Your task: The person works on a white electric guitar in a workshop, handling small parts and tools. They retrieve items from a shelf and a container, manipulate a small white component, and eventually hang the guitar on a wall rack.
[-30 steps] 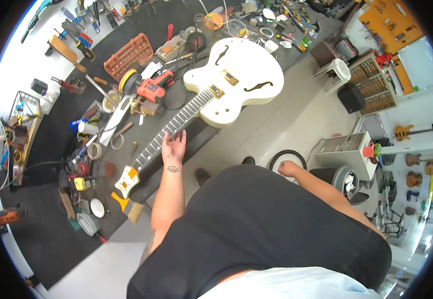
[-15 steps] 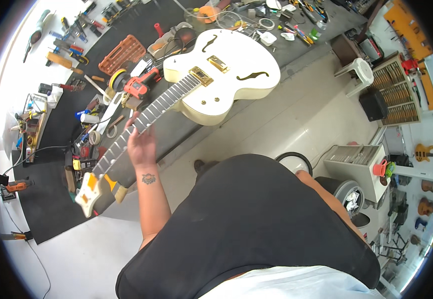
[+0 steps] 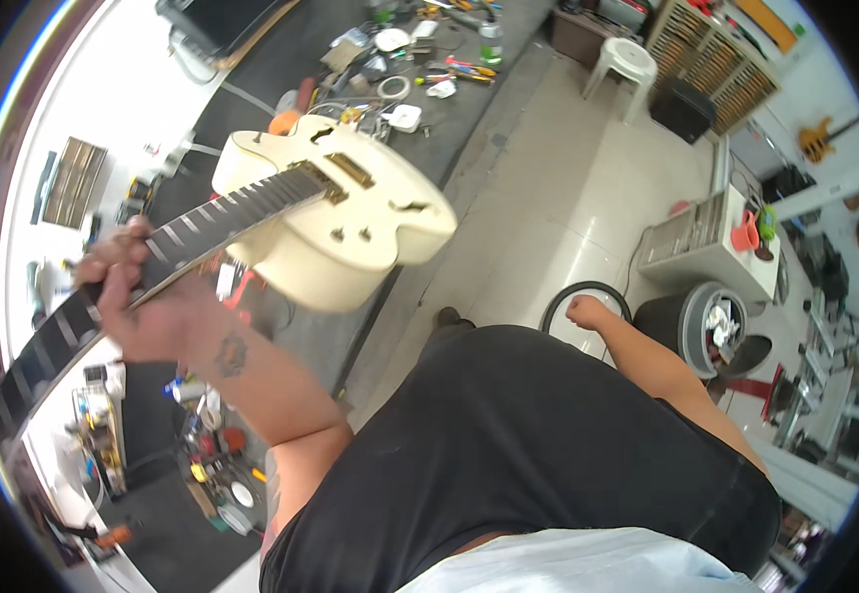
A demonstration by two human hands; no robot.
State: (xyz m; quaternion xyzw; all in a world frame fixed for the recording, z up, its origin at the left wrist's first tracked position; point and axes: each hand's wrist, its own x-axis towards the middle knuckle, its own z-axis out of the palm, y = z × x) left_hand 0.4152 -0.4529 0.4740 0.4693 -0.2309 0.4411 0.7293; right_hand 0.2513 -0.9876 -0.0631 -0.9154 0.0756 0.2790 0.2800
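My left hand [image 3: 138, 296] is wrapped around the neck of a cream-white hollow-body electric guitar [image 3: 291, 262], slightly blurred. The guitar is tilted, its dark fretboard [image 3: 227, 217] running down to the left and its headstock out of view. Two f-holes, gold pickups and two small knobs show on the body, which hangs above the dark workbench. Down at my right side, my right hand [image 3: 593, 311] is closed with its fingers curled, and nothing shows in it. It is over a round white-topped stool with a black rim [image 3: 556, 308].
Tools, tape rolls and small parts [image 3: 395, 87] lie on the workbench [image 3: 494, 89] around the guitar. On the floor stand a white plastic stool [image 3: 629, 61], a black box [image 3: 687, 109], a low cabinet [image 3: 711, 222] and a waste bin [image 3: 672, 326] with crumpled paper.
The guitar has come up closer to me and shifted left, lifted higher over the bench. My left hand rose with its neck. My view has turned, and the right hand now shows more fully.
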